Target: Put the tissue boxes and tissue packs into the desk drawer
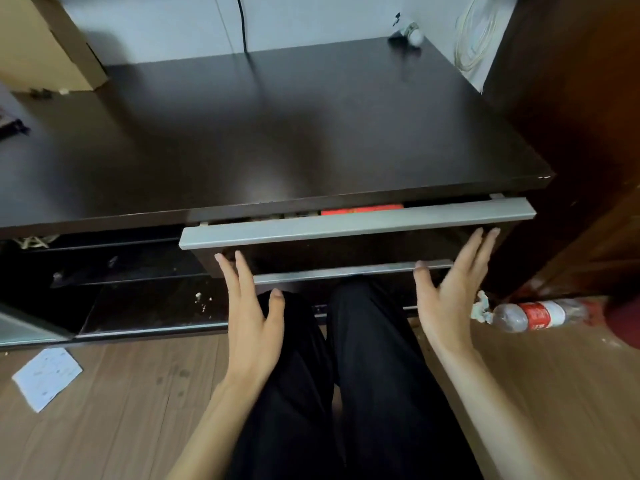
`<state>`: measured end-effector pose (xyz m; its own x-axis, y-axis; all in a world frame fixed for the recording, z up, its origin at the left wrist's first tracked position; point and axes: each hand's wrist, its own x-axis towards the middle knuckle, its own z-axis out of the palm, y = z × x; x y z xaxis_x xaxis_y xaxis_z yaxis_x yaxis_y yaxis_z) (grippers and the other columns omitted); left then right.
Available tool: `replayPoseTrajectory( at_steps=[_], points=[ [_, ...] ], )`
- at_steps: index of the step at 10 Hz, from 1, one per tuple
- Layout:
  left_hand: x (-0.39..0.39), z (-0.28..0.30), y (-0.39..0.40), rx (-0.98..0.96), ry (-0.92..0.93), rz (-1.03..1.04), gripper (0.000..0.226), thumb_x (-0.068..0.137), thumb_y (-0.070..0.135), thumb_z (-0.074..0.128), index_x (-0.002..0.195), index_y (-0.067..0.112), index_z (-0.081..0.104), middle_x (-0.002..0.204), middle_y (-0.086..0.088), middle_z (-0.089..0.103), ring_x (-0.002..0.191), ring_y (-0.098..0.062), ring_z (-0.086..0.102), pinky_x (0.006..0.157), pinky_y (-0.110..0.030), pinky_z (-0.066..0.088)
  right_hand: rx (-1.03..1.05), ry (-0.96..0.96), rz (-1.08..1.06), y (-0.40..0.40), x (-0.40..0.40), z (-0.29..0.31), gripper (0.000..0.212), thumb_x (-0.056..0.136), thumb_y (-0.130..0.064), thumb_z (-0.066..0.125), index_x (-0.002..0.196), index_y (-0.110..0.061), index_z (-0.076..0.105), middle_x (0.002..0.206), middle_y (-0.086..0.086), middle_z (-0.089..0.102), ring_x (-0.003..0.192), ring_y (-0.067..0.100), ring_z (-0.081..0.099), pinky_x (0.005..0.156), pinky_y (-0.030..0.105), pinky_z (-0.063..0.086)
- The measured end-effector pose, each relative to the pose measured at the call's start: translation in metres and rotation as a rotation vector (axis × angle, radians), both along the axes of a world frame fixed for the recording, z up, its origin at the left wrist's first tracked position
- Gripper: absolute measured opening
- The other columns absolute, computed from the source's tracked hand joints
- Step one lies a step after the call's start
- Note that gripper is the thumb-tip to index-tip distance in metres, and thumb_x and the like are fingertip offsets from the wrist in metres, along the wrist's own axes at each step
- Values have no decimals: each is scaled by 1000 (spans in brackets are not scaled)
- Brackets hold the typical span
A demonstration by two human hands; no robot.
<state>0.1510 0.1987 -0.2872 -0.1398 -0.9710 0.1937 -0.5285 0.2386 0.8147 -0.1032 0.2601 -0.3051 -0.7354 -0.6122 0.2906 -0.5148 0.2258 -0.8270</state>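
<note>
The top desk drawer [346,252] with a long silver handle [356,225] stands slightly out from the dark desk [277,133]. Through the narrow gap I see a red pack [362,209] and other items inside, mostly hidden. My left hand [251,313] is open, fingertips at the drawer front's lower left. My right hand [453,289] is open too, fingertips near the front's right end. Neither hand holds anything.
A second silver handle [349,271] sits below the drawer. A plastic bottle [533,315] with a red label and crumpled paper lie on the wood floor at right. A white paper [46,375] lies at left. A brown wardrobe [571,98] flanks the desk.
</note>
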Motion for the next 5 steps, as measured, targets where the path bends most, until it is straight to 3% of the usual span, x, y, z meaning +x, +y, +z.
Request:
replayPoseTrajectory(
  at_steps=[1,2,3,4,5],
  points=[
    [-4,0,-24,-18,-61,-19,77,103,24,48,158,31,-5,160,19,-29,150,-8,6,107,-21,17,-22,-11,3,-26,-3,2,97,97,-13,66,164,-10,-4,172,5,-20,158,20,-7,116,12,2],
    [-5,3,-52,-36,-95,-25,76,102,21,48,159,25,-3,163,12,-23,147,-7,10,108,-29,30,11,-26,31,-53,-8,6,98,97,-12,68,164,-8,-2,172,7,-19,159,24,-3,113,12,-1],
    [-3,4,-70,-39,-143,-85,78,102,16,50,159,20,-3,163,4,-20,146,-36,25,110,-41,36,45,15,35,-67,-10,3,99,96,-11,70,162,-1,-3,171,15,-19,158,30,-3,104,-2,-10],
    [0,3,-73,-26,-124,-106,80,99,13,54,159,22,1,165,4,-15,152,-22,13,114,-37,32,52,-22,53,-65,-11,6,97,96,-12,70,163,-5,0,172,8,-19,158,25,-2,105,0,-3],
    [16,-3,-69,-1,-54,-60,68,98,12,56,157,22,23,167,4,14,148,-9,22,114,-29,28,27,-164,156,-46,-22,9,74,98,-10,66,161,-16,27,174,-2,2,157,15,14,114,12,16]
  ],
)
